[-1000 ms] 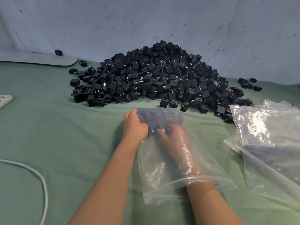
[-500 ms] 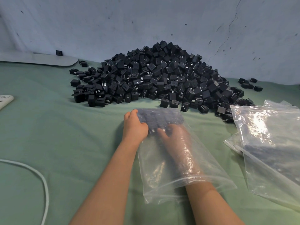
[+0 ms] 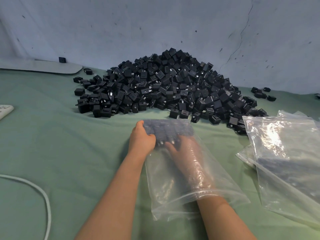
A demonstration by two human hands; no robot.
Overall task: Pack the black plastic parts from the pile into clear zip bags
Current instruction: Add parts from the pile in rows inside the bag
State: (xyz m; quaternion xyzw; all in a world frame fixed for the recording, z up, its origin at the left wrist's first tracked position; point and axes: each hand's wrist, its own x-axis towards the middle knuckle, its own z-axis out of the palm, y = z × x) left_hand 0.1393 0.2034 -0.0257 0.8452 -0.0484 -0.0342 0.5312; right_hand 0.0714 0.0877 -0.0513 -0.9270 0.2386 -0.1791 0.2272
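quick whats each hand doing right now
Left hand: grips the far end of the clear zip bag from outside.
Right hand: inside the bag, open, fingers flat on the black parts.

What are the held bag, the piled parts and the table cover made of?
Held bag: thin clear plastic film, glossy; wrinkles, glare, right hand visible through it. Piled parts: seemingly hard black plastic, matte; sharp boxy edges. Table cover: likely green cloth, matte; soft creases.

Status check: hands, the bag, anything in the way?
Left hand grips far corner of the bag. Right hand inside it, fingers on the packed parts. Pile just beyond, spare bags at right; nothing blocking.
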